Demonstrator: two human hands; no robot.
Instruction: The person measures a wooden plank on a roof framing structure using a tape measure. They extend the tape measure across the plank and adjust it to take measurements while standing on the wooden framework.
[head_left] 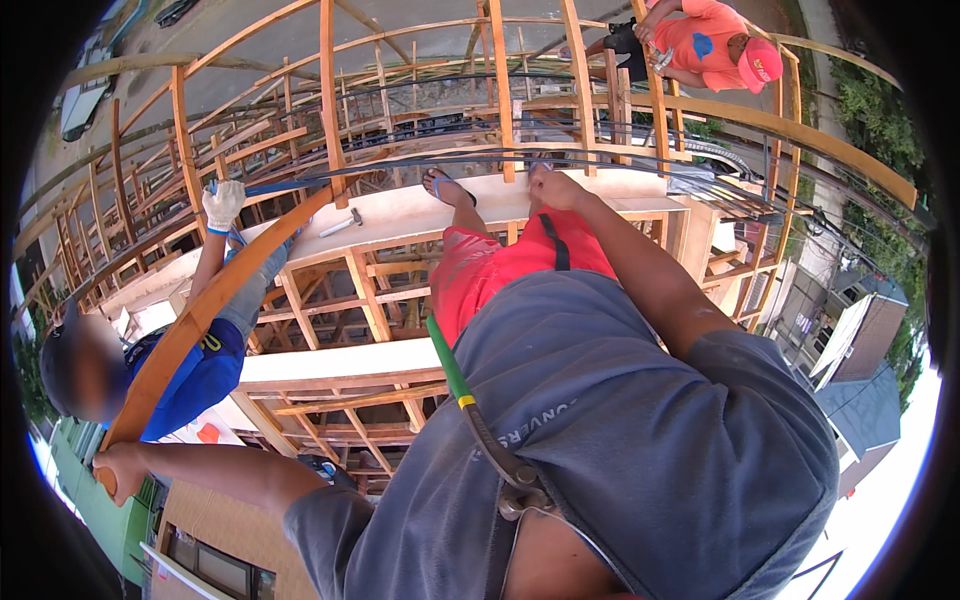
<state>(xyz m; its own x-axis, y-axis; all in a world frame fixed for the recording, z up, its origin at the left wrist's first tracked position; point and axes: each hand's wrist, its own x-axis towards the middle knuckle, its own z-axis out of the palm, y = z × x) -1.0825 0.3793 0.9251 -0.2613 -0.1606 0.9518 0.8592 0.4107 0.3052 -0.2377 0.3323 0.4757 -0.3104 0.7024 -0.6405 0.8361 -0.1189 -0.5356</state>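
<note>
Left hand point(118, 470), fingers wrapped tight round the near end of a long plank point(215, 295) running far toward a gloved hand point(222, 203). Right hand point(556, 188) on the ledge point(420, 212), fingers hard to tell. Best kept firmly gripped, lifted together.

Left hand point(118, 468) clenched, arm outstretched — right hand point(556, 189) reaching forward, fingers curled.

A hammer point(341, 223) is laid on the beam point(420, 210), left of the foot point(447, 187); a plank point(215, 295) is propped further left
</note>
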